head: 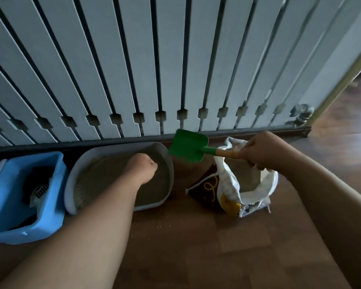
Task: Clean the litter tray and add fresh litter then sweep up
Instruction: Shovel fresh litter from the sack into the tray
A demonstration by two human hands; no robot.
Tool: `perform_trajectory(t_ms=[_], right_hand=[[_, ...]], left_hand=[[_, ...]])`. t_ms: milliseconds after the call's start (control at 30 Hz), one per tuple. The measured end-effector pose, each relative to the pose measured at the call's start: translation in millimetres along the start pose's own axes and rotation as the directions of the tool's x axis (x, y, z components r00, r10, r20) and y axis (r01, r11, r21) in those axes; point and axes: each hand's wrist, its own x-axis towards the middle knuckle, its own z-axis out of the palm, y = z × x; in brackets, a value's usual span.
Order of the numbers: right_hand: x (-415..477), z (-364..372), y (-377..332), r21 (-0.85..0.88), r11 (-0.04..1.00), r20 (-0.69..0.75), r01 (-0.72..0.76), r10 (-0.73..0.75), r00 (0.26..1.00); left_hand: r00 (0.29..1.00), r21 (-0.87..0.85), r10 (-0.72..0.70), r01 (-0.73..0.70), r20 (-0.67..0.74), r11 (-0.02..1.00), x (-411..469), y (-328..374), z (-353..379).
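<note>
The grey litter tray [70,188] sits on the wooden floor [196,253], its far side against the foot of a white slatted panel [133,69]. Sandy litter [104,176] covers its bottom. The left hand [143,167] reaches down into the tray near its far right corner, over the litter. Only the back of the hand and the wrist show, and the fingers are hidden behind them, so I cannot tell whether they are spread, curled or holding anything.

The right hand [261,150] is closed round the wooden handle [227,152] of a green shovel [187,146], fingers wrapped tight on the shaft. The shovel is held in the air, roughly level, with its flat blade pointing left. The blade hangs just above the right rim of the tray, and no litter shows on the side facing the camera.

Under the right hand, just to the right of the tray, stands an open litter bag [229,184]. It is white with dark and yellow printing, and its top is rolled back.

A blue plastic bin [48,224] stands beside the tray on the left, touching or nearly touching it, with something dark and a pale slotted piece [40,191] inside. A few loose grains [159,226] lie on the floor in front of the tray
</note>
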Motion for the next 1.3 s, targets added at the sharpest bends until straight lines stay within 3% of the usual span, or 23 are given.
perform_trajectory(t_ms=[233, 400, 533, 833, 967, 1300], right_hand=[[-29.6, -56.5, 47.2, 0.057, 0.986, -0.198, -0.155, 0.163, 0.967], [-29.4, -71.8, 80.2, -0.118, 0.965, -0.227, -0.233, 0.202, 0.953], [-30.4, -57.0, 88.4, -0.235, 0.929, -0.301, -0.285, 0.209, 0.930], [4.6, 1.2, 93.9, -0.213, 0.939, -0.235, -0.270, 0.219, 0.947], [19.6, 22.6, 97.2, -0.167, 0.940, -0.185, -0.297, 0.266, 0.946], [47.4, 49.4, 108.2, 0.032, 0.937, -0.049, -0.347, 0.348, 0.936]], left_hand=[[0.982, -0.047, 0.191, -0.191, -0.005, 0.980, -8.7, 95.1, 19.9], [0.972, -0.044, 0.232, -0.230, 0.045, 0.972, -11.1, 136.6, 45.8], [0.979, -0.027, 0.164, -0.162, 0.121, 0.986, -8.5, 150.6, 73.3], [0.977, -0.006, 0.085, -0.085, 0.196, 0.996, -3.9, 157.2, 93.8], [0.975, 0.080, 0.071, -0.090, 0.212, 0.993, 1.2, 155.1, 92.3], [0.969, 0.107, 0.130, -0.155, 0.210, 0.982, 11.6, 147.1, 95.8]])
